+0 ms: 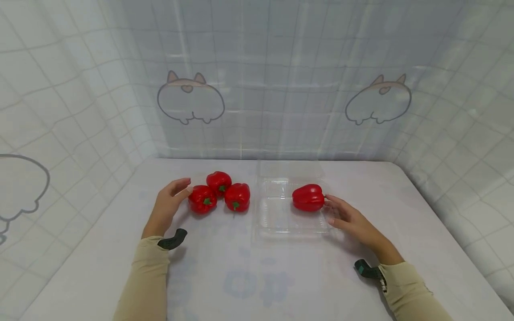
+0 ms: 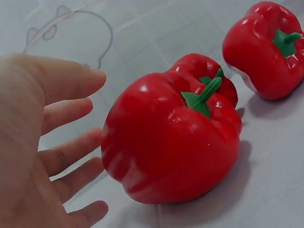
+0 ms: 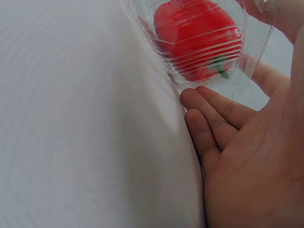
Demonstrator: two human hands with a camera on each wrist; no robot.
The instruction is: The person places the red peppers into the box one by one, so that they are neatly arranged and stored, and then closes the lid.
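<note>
A red bell pepper (image 1: 308, 197) with a green stem lies on its side in the right part of a clear plastic box (image 1: 275, 216). My right hand (image 1: 355, 223) is at the box's right wall, fingers extended; in the right wrist view the fingertips (image 3: 192, 97) are against or very near the plastic. Three more red bell peppers stand bunched left of the box: a left one (image 1: 199, 203), a back one (image 1: 217, 180) and a right one (image 1: 239, 194). My left hand (image 1: 166, 208) is beside the left pepper, its fingers loosely spread and not wrapped around it.
Behind the box, its clear lid (image 1: 291, 169) appears to lie folded back. The white table (image 1: 209, 276) is bordered by a checked curtain (image 1: 257, 89) at the back and both sides. A dark camera mount (image 1: 172, 240) juts from my left wrist, another (image 1: 366, 270) from my right.
</note>
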